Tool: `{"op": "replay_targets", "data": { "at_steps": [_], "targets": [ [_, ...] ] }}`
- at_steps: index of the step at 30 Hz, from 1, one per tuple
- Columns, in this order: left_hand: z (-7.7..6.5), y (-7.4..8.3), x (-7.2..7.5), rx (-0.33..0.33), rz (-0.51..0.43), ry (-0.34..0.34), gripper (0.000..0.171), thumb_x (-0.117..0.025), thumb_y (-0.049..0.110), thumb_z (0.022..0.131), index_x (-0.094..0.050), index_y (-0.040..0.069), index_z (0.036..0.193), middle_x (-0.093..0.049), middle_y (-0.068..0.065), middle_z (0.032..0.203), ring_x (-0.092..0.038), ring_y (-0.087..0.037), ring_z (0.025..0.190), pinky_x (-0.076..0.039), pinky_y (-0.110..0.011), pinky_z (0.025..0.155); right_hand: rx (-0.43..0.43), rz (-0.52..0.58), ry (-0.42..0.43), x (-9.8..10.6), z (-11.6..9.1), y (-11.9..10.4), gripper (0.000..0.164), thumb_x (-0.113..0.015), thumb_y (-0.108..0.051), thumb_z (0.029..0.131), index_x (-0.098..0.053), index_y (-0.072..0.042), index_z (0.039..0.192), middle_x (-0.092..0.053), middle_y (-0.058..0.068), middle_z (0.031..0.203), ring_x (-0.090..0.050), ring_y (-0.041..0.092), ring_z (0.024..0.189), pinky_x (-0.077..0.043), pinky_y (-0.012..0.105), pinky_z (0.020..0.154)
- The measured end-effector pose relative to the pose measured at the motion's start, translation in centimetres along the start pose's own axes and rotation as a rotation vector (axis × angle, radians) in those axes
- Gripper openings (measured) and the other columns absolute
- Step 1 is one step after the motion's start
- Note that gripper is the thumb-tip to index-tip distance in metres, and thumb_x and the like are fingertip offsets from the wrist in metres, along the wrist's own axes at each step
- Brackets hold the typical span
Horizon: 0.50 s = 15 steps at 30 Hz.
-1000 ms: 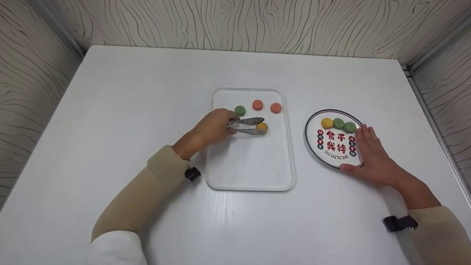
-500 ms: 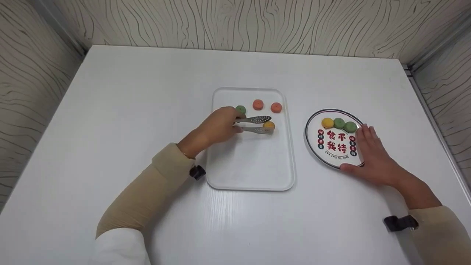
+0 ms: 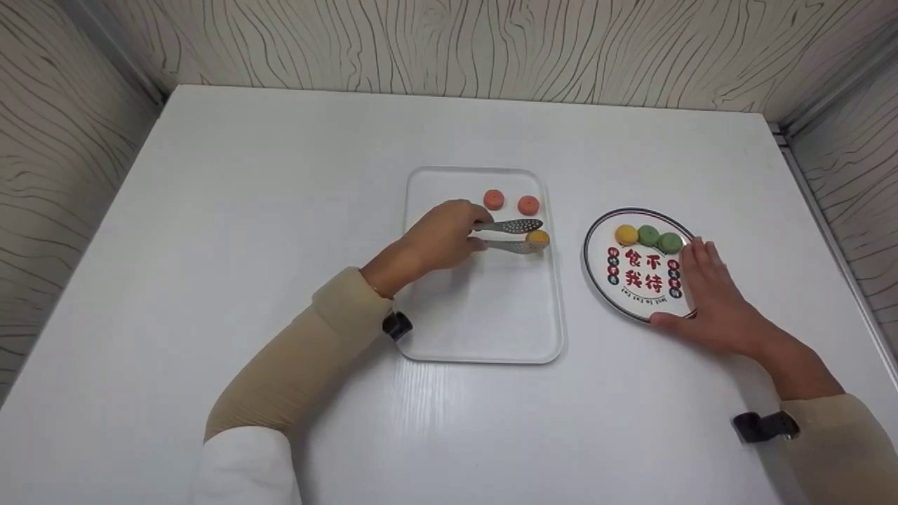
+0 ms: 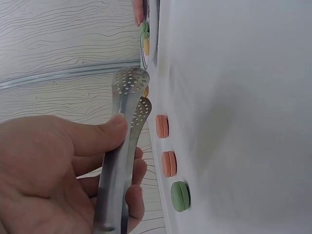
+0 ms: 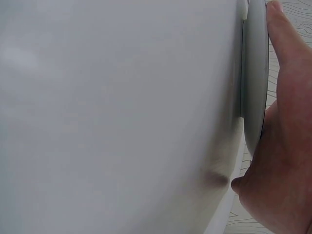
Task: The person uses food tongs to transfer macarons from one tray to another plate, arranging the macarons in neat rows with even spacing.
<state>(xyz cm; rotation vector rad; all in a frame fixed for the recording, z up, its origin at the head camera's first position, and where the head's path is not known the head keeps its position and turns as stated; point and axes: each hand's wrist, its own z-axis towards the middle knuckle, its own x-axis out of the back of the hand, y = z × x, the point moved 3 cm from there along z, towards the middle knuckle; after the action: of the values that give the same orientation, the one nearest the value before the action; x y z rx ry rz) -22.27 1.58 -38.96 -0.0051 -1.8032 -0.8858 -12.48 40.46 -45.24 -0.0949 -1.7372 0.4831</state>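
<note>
My left hand (image 3: 445, 235) grips metal tongs (image 3: 515, 226) with perforated tips, thumb on one arm and fingers round the other. Between the tips is a yellow macaron (image 3: 537, 238), held over the right side of the white tray (image 3: 477, 322). Two orange macarons (image 3: 494, 200) lie at the tray's far end. A green macaron (image 4: 180, 196) shows beside them in the left wrist view; the left hand hides it from the head camera. With fingers extended, my right hand (image 3: 722, 308) rests against the right rim of a round plate (image 3: 602, 242).
On the plate, one yellow macaron (image 3: 626, 235) and two green macarons (image 3: 649, 236) sit in a row along the far side, above red printed characters. Wood-grain panels (image 3: 449, 45) stand behind the white table (image 3: 280, 175) and at its sides.
My left hand has moved right across the tray, carrying the yellow macaron in the tongs towards the plate and covering the green macaron in the head view. The right hand stays in place.
</note>
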Motion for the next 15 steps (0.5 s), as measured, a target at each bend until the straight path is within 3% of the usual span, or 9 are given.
{"op": "replay_targets", "data": {
  "at_steps": [15],
  "targets": [
    [1.8, 3.2, -0.7, -0.052, -0.021, -0.015, 0.033, -0.074, 0.010, 0.094, -0.071, 0.008, 0.127, -0.072, -0.004, 0.119, -0.059, -0.013, 0.096, -0.049, -0.032, 0.087, 0.000, 0.007, 0.002, 0.1, -0.2, -0.1, 0.119, -0.072, -0.050, 0.090, 0.006, 0.011, 0.157, 0.014, 0.032, 0.164, 0.021, 0.041, 0.151, 0.015, 0.040, 0.121]
  ]
}}
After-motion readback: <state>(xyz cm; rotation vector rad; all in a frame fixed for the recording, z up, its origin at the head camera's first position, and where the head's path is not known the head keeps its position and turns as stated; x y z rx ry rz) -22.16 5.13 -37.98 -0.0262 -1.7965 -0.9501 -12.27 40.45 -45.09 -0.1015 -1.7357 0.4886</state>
